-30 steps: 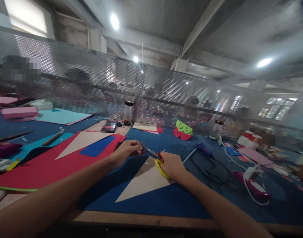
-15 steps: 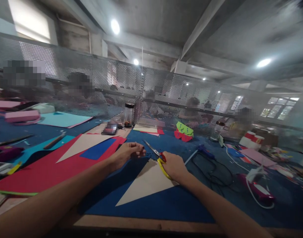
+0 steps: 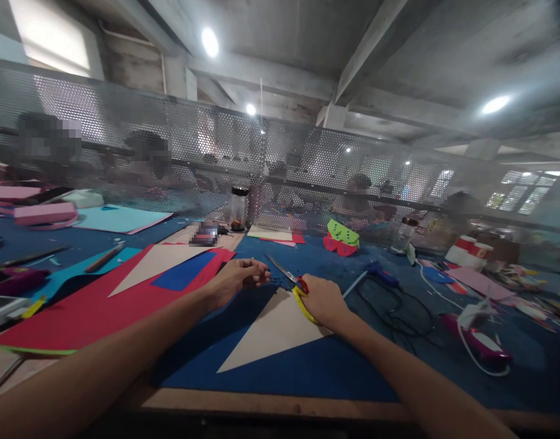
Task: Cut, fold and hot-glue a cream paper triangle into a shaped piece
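Note:
My right hand (image 3: 326,300) is wrapped round the yellow and red handles of the scissors (image 3: 285,273), whose metal blades point up and left. My left hand (image 3: 238,279) is closed in a pinch just left of the blade tips; a tiny dark spot shows at its fingertips, too small to name. Small dark bits (image 3: 278,280) lie scattered on the blue tabletop between the two hands. Below them rests a cream paper triangle (image 3: 268,335), its right corner partly under my right hand.
Red sheets (image 3: 92,305) with a cream piece and a blue paper piece (image 3: 177,273) lie left. Ahead stand a green and red paper shape (image 3: 341,238) and a lidded jar (image 3: 238,208). A glue gun (image 3: 380,274) with its cord and a purple device (image 3: 476,338) lie right.
The view shifts slightly. Both hands keep nearly the same pose, with the scissors in the right hand and the left fingers pinched near the blades.

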